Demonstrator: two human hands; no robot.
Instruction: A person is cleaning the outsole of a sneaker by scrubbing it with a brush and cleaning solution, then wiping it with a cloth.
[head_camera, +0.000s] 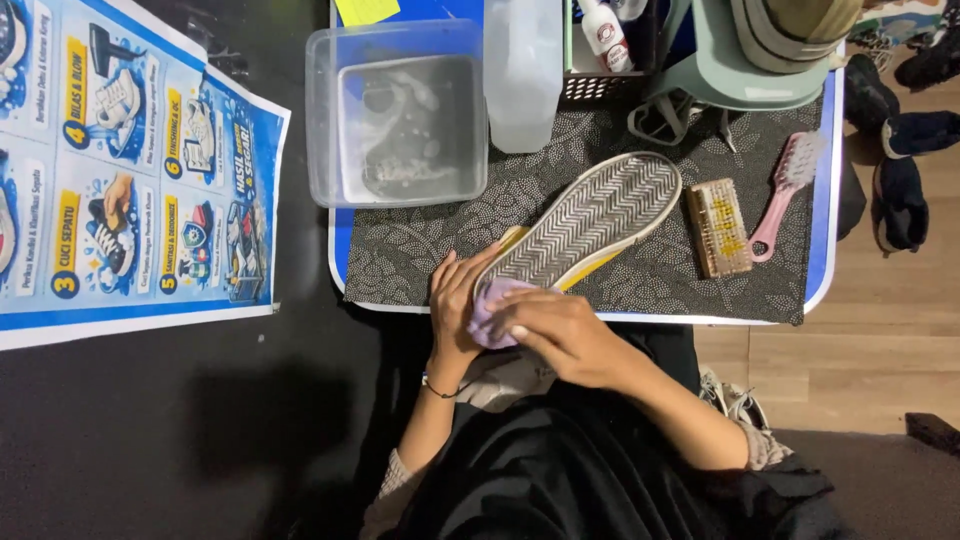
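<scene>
shoe (590, 218): sole up, herringbone tread showing, yellow edge, lying diagonally on dark patterned mat (640, 280) on bench (826, 230); heel end toward body, at near bench edge
left hand (455, 305): clamped round heel end of shoe from left side, fingers curled on it; thin band on wrist
right hand (555, 330): closed on purple cloth (490, 312), pressing cloth against heel end of sole
purple cloth: bunched between both hands, touching shoe
wooden brush (718, 228): flat on mat, just right of shoe, not touching
pink brush (785, 192): right of wooden brush, handle toward near edge
clear tub (397, 112): far left of mat, cloudy soapy water inside
clear bottle (522, 70): upright just right of tub
basket (600, 85): behind shoe, small bottles inside
green stand (740, 60): far right, another shoe on top
poster (120, 170): blue, on dark floor left of bench
dark shoes (900, 130): on wooden floor, right of bench
</scene>
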